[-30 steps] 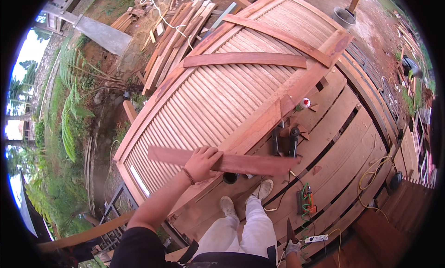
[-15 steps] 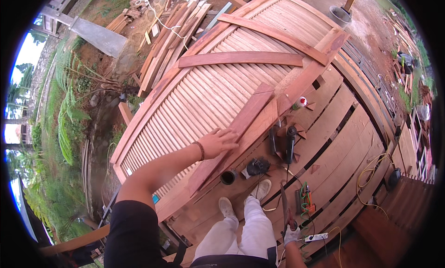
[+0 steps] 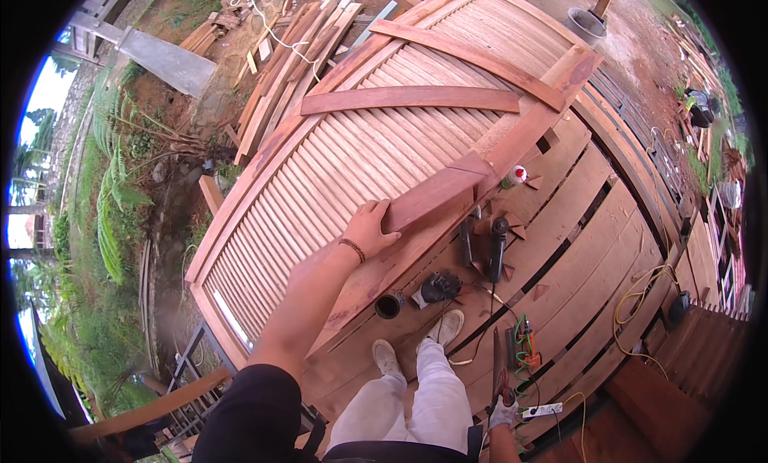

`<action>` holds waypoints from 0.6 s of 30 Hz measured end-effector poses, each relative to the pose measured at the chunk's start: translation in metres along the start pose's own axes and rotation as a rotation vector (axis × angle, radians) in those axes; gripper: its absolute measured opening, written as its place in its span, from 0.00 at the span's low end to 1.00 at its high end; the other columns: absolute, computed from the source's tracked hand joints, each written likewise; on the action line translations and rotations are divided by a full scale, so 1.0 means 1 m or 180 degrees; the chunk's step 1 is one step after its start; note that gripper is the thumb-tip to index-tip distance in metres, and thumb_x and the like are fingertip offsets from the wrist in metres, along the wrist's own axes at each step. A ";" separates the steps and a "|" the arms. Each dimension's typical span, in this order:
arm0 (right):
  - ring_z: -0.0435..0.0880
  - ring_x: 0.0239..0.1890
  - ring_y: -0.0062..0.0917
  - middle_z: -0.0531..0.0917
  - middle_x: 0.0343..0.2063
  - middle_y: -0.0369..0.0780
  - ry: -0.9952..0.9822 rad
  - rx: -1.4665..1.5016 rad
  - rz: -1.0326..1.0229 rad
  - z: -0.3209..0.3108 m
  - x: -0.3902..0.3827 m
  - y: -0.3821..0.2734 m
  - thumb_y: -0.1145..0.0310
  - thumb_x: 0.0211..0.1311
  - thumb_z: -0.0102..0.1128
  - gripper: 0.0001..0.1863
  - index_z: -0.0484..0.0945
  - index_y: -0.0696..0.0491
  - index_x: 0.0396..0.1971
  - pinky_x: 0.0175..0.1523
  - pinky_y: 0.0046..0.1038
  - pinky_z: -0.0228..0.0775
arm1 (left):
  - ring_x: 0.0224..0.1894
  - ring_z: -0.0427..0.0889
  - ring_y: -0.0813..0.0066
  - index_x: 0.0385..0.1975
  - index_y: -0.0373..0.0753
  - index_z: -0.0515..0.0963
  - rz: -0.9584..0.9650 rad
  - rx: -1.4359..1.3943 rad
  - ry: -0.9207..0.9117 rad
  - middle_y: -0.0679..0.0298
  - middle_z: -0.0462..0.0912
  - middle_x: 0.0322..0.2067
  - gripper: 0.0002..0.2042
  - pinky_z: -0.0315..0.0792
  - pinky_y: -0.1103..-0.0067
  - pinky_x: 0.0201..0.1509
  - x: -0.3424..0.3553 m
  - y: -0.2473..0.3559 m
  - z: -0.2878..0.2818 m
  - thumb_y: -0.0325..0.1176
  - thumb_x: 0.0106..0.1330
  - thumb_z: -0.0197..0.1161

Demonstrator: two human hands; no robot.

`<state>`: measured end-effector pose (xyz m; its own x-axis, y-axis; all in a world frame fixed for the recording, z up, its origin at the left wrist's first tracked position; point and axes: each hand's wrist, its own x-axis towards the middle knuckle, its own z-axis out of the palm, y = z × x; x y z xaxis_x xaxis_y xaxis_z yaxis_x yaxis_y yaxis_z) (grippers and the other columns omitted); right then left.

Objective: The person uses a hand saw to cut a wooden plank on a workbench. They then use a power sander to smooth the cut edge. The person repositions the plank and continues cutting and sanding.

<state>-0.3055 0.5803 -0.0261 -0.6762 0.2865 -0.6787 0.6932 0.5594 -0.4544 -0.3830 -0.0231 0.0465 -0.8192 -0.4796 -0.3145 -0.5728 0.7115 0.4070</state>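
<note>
My left hand point(image 3: 370, 231) grips a loose reddish plank point(image 3: 428, 195) lying along the near rail of a large louvred wooden panel point(image 3: 320, 183). Two crosspieces point(image 3: 408, 99) lie over the panel farther up. At the lower right my gloved right hand point(image 3: 502, 412) holds what looks like a handsaw point(image 3: 499, 359), pointing forward above the deck. Below the panel's edge are a black power tool point(image 3: 498, 247), a dark cup point(image 3: 389, 304), a black object point(image 3: 440, 288) and a red-topped bottle point(image 3: 514, 176).
My feet stand on a slatted wooden deck point(image 3: 592, 255), with an orange tool point(image 3: 530, 351), a power strip point(image 3: 542, 411) and yellow cable point(image 3: 628, 299) at right. Timber piles point(image 3: 280, 79) lie beyond the panel. A planted bank point(image 3: 112, 215) drops away at left.
The loose plank has swung from crosswise to lengthwise along the near rail. My left hand's fingers, spread half a second ago, now curl on it. The saw in my right hand has shifted slightly.
</note>
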 end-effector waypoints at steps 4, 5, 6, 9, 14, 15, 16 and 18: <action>0.81 0.21 0.25 0.81 0.32 0.40 0.0020 0.0267 0.0213 0.003 0.007 -0.006 0.76 0.65 0.61 0.22 0.73 0.54 0.60 0.22 0.29 0.77 | 0.63 0.73 0.50 0.63 0.39 0.71 0.1135 0.0594 0.0018 0.51 0.75 0.57 0.35 0.69 0.64 0.68 0.012 -0.015 -0.036 0.34 0.51 0.72; 0.80 0.21 0.24 0.81 0.32 0.40 -0.0064 0.0412 0.0121 0.006 0.007 -0.008 0.76 0.66 0.61 0.23 0.73 0.54 0.60 0.22 0.29 0.76 | 0.63 0.72 0.52 0.60 0.42 0.73 0.1262 0.0802 -0.0051 0.55 0.75 0.57 0.32 0.68 0.65 0.69 0.018 -0.019 -0.041 0.27 0.49 0.69; 0.80 0.22 0.24 0.81 0.32 0.40 -0.0054 0.0549 0.0085 0.008 0.005 -0.011 0.76 0.66 0.61 0.23 0.72 0.54 0.61 0.22 0.29 0.76 | 0.63 0.72 0.53 0.60 0.44 0.73 0.1327 0.0994 -0.0154 0.57 0.75 0.57 0.32 0.68 0.66 0.69 0.022 -0.026 -0.045 0.26 0.49 0.68; 0.80 0.19 0.22 0.80 0.26 0.38 -0.0162 0.0997 -0.0404 0.017 -0.011 -0.026 0.68 0.68 0.63 0.19 0.77 0.55 0.57 0.24 0.25 0.74 | 0.65 0.72 0.57 0.60 0.48 0.73 0.1694 0.1398 -0.0400 0.61 0.75 0.59 0.33 0.68 0.68 0.70 0.037 -0.044 -0.042 0.21 0.49 0.65; 0.76 0.20 0.16 0.81 0.26 0.36 -0.0623 0.1416 -0.1233 0.025 -0.077 -0.072 0.57 0.68 0.65 0.28 0.72 0.55 0.62 0.25 0.18 0.68 | 0.71 0.67 0.59 0.63 0.50 0.72 0.1767 0.1697 -0.0306 0.62 0.71 0.64 0.34 0.66 0.70 0.73 0.049 -0.060 -0.025 0.19 0.52 0.62; 0.76 0.20 0.16 0.81 0.25 0.35 -0.0650 0.1512 -0.1402 0.027 -0.094 -0.084 0.54 0.67 0.66 0.30 0.72 0.56 0.62 0.25 0.18 0.67 | 0.72 0.66 0.59 0.64 0.50 0.72 0.1731 0.1697 -0.0242 0.62 0.71 0.65 0.34 0.65 0.70 0.74 0.052 -0.061 -0.023 0.19 0.52 0.62; 0.76 0.20 0.15 0.82 0.24 0.35 -0.0674 0.1515 -0.1395 0.029 -0.111 -0.095 0.51 0.67 0.66 0.32 0.72 0.57 0.62 0.25 0.17 0.66 | 0.72 0.66 0.59 0.64 0.50 0.71 0.1676 0.1608 -0.0212 0.62 0.71 0.65 0.35 0.65 0.70 0.74 0.054 -0.062 -0.022 0.18 0.52 0.62; 0.77 0.20 0.15 0.84 0.26 0.38 -0.0680 0.1512 -0.1655 0.036 -0.140 -0.116 0.49 0.68 0.65 0.33 0.73 0.61 0.60 0.26 0.18 0.67 | 0.73 0.64 0.59 0.65 0.50 0.71 0.1570 0.1455 -0.0136 0.62 0.70 0.66 0.35 0.65 0.70 0.75 0.060 -0.061 -0.021 0.18 0.53 0.61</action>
<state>-0.2824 0.4472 0.1010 -0.9173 -0.1090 -0.3830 0.3624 0.1705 -0.9163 -0.3977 -0.1065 0.0209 -0.9745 -0.0286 -0.2224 -0.0544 0.9924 0.1107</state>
